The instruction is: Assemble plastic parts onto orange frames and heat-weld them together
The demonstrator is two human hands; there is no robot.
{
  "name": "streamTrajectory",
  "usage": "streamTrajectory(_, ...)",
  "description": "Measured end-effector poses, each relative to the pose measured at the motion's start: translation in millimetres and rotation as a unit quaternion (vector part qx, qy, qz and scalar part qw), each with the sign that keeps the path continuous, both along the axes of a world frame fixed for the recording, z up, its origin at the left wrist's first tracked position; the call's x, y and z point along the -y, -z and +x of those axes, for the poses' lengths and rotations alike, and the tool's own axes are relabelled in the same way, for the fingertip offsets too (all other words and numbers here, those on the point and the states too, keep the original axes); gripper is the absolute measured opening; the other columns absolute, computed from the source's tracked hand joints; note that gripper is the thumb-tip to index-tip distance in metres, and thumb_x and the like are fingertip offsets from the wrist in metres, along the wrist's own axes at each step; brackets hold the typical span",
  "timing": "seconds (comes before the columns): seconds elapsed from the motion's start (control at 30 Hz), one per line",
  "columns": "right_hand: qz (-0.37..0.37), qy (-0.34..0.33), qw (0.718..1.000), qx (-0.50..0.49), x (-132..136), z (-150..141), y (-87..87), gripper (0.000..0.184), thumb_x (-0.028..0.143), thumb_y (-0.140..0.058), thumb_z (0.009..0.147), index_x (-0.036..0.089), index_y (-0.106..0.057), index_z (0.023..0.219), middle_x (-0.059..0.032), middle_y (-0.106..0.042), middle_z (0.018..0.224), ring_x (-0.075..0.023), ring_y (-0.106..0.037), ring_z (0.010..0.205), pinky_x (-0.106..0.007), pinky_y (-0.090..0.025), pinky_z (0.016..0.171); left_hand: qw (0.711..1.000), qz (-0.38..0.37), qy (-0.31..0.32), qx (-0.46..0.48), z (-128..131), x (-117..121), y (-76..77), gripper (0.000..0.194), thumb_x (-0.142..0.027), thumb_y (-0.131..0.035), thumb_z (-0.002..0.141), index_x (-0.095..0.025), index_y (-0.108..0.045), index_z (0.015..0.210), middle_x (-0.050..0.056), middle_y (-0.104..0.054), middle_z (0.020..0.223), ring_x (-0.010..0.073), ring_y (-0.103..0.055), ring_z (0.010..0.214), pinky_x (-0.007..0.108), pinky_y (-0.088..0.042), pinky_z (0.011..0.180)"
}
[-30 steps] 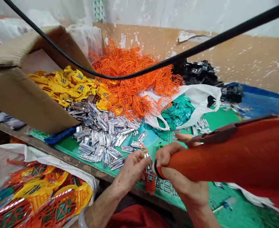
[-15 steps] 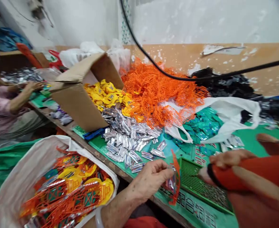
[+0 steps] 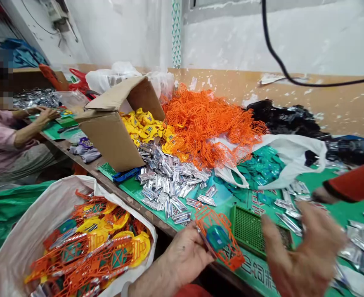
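My left hand (image 3: 185, 258) is closed on the edge of an orange plastic lattice part (image 3: 235, 256), with a translucent teal piece (image 3: 217, 237) set in its middle. My right hand (image 3: 308, 251), blurred, has its fingers spread and nothing in them. It passes over the near end of a green mesh tray (image 3: 247, 227) and hides part of it. Just beyond that hand, a red power screwdriver (image 3: 352, 181) is apart from the fingers, pointing left. Silver-coloured pieces (image 3: 169, 177) lie heaped beyond my left hand.
A white sack (image 3: 11, 243) of orange and yellow assemblies stands lower left. Behind are a cardboard box (image 3: 107, 140) with yellow parts, an orange lattice heap (image 3: 209, 123) and a white bag (image 3: 302, 144) near teal parts. A black cable (image 3: 277, 62) hangs overhead. Another person (image 3: 2, 140) works at left.
My right hand has let go of the red screwdriver, which is now farther up and right, and has opened. In my left hand the orange part has turned from edge-on to face-up.
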State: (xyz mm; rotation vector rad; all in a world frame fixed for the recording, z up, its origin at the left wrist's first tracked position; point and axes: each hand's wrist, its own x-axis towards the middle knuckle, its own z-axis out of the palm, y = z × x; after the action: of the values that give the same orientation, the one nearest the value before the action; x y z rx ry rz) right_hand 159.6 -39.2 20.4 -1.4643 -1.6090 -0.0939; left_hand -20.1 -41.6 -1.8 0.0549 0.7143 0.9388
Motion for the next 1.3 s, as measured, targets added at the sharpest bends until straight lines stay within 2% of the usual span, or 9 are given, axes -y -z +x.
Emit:
streamTrajectory(0.1,-0.165,-0.151,0.967,-0.121,16.3,-25.3,6.2,0.039,0.039,-0.058,0.085,0.028,-0.055,0.122,-0.0083,-0.059,0.119,-0.0277,-0.056,0.110,-0.045,-0.046,0.094,0.999,0.011,-0.042,0.017,-3.4,4.5,-0.4,0.034,0.005,-0.053,0.057,-0.012,-0.067,0.083,0.005,-0.068,0.077,0.0170,-0.060,0.071,0.032,-0.047,0.073)
streamTrajectory(0.2,-0.372,-0.298,0.840,-0.259,25.5,-41.3,11.2,0.031,0.042,-0.057,0.085,0.025,-0.062,0.110,-0.0051,-0.066,0.105,-0.0226,-0.063,0.096,-0.034,-0.052,0.084,0.997,0.027,-0.072,0.016,-11.1,8.4,-1.5,0.018,-0.002,-0.060,0.065,-0.013,-0.068,0.077,0.004,-0.067,0.073,0.0155,-0.060,0.069,0.030,-0.047,0.072)
streamTrajectory(0.3,-0.402,-0.320,0.796,-0.320,23.9,-47.3,15.4,0.025,0.044,-0.062,0.081,0.021,-0.068,0.087,-0.0035,-0.066,0.088,-0.0217,-0.062,0.087,-0.030,-0.050,0.078,0.997,0.065,-0.038,-0.020,-24.1,12.2,-1.4,0.015,-0.009,-0.062,0.070,-0.014,-0.069,0.082,0.006,-0.070,0.084,0.0176,-0.061,0.077,0.032,-0.048,0.074)
streamTrajectory(0.4,-0.385,-0.310,0.802,-0.336,13.6,-47.7,18.7,0.027,0.046,-0.065,0.076,0.019,-0.067,0.077,-0.0019,-0.062,0.076,-0.0181,-0.057,0.074,-0.027,-0.046,0.067,0.991,0.126,0.003,-0.048,-39.3,14.4,-2.3,0.036,-0.005,-0.061,0.068,-0.020,-0.067,0.100,0.007,-0.069,0.103,0.0196,-0.061,0.090,0.036,-0.048,0.080)
streamTrajectory(0.57,-0.287,-0.338,0.885,-0.143,-2.1,-53.3,14.5,0.032,0.043,-0.059,0.082,0.018,-0.062,0.064,-0.0001,-0.053,0.064,-0.0144,-0.050,0.063,-0.025,-0.037,0.058,0.987,0.161,-0.022,0.014,-49.4,11.0,-8.4,0.038,-0.028,-0.068,0.076,-0.028,-0.059,0.113,0.006,-0.065,0.116,0.0241,-0.061,0.096,0.045,-0.049,0.080)
streamTrajectory(0.73,-0.376,-0.424,0.824,-0.002,-29.7,-50.2,-19.3,0.021,0.040,-0.066,0.078,0.019,-0.067,0.080,-0.0003,-0.065,0.082,-0.0150,-0.060,0.074,-0.024,-0.045,0.062,0.992,0.090,-0.082,-0.024,-44.7,1.9,-9.5,0.015,-0.031,-0.069,0.078,-0.018,-0.064,0.084,0.004,-0.069,0.084,0.0200,-0.063,0.077,0.041,-0.052,0.075)
streamTrajectory(0.87,-0.394,-0.257,0.876,0.106,-88.8,-39.0,-33.6,0.027,0.029,-0.044,0.094,0.015,-0.067,0.093,-0.0034,-0.068,0.085,-0.0163,-0.064,0.080,-0.029,-0.050,0.070,0.994,0.042,-0.093,-0.033,-44.9,0.1,-14.2,0.015,-0.030,-0.067,0.078,-0.017,-0.064,0.085,0.005,-0.070,0.086,0.0211,-0.064,0.078,0.042,-0.054,0.073)
streamTrajectory(1.0,-0.393,-0.131,0.889,0.194,-146.6,-46.3,-15.3,0.023,0.032,-0.052,0.093,0.014,-0.062,0.104,-0.0065,-0.065,0.103,-0.0181,-0.063,0.092,-0.038,-0.052,0.082,0.997,0.026,-0.063,-0.042,-43.3,3.8,-17.0,0.021,-0.034,-0.068,0.077,-0.016,-0.065,0.086,0.005,-0.071,0.085,0.0206,-0.065,0.075,0.038,-0.054,0.069)
streamTrajectory(1.3,-0.366,-0.097,0.879,0.291,-200.2,-65.3,9.4,0.032,0.032,-0.055,0.091,0.018,-0.056,0.119,-0.0086,-0.058,0.120,-0.0210,-0.060,0.102,-0.042,-0.052,0.086,0.996,0.069,-0.015,-0.061,-48.0,-11.9,26.3,0.026,-0.036,-0.080,0.065,-0.018,-0.066,0.078,0.003,-0.072,0.080,0.0233,-0.068,0.079,0.036,-0.050,0.075)
